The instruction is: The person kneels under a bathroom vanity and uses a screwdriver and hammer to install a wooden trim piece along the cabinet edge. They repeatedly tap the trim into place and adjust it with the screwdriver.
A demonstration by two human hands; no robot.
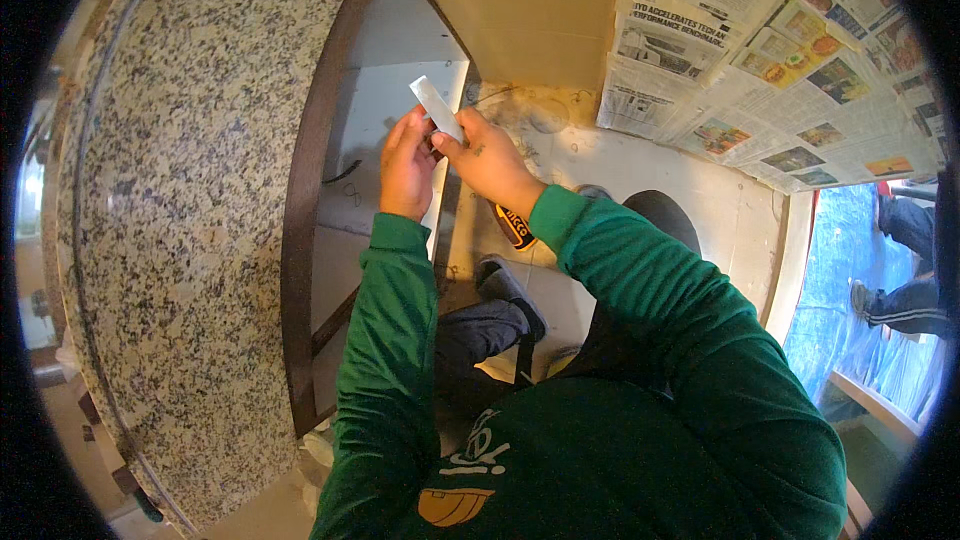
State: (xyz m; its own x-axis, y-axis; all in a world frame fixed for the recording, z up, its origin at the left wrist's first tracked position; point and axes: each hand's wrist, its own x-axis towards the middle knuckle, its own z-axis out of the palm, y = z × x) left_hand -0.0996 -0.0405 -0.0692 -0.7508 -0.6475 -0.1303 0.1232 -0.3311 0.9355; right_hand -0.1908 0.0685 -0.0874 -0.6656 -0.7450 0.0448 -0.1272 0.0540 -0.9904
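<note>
Strip [434, 103], flat and pale, held before the cabinet [375, 105], probably light, stiff and slippery, suits gripping near its lower end, where the right hand [490, 157] pinches it; whether the curled left hand [406, 168] grips too, I cannot tell.

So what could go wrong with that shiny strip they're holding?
The flat silvery strip could slip, as the right hand holds it near one end. If dropped, it might land on the shoe below. The left hand might also bump the dark cabinet frame to its left.
</note>
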